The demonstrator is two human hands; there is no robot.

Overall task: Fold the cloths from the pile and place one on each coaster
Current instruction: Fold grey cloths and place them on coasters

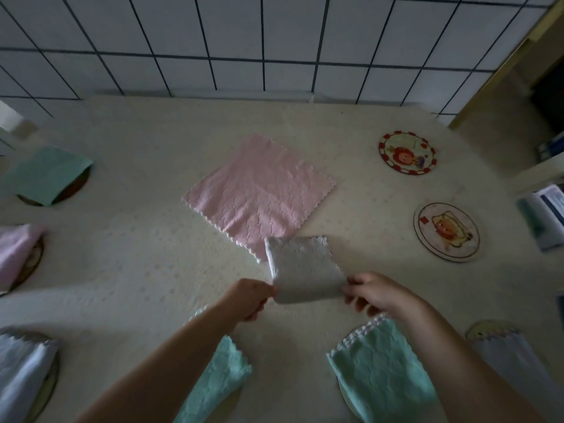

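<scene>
White, textured and scallop-edged, a small folded cloth (305, 270) is held above a cream patterned counter (137, 254), the left hand (248, 297) pinching its near left corner and the right hand (370, 293) gripping its near right corner, fingers curled round the fabric. Just beyond the hands, a pink square cloth (259, 193) lies spread flat on the counter, its near corner hidden behind the white one. Farther off to the right of the right hand, two round coasters printed with cartoon figures sit bare: a red-rimmed coaster (407, 153) at the back and a pale-rimmed coaster (447, 232) closer in. Beneath the right forearm, a folded mint-green cloth (378, 370) rests on a coaster, while another mint-green cloth (219, 380) lies under the left forearm. Well to the left of the left hand, a flat green cloth (45, 174) covers a dark round coaster (74, 190), a folded pink cloth (13, 254) covers another, and a pale blue-white cloth (21, 370) lies nearest. A similar pale cloth (515, 361) sits at the near right. White wall tiles (274, 41) with dark grout rise behind the counter.
</scene>
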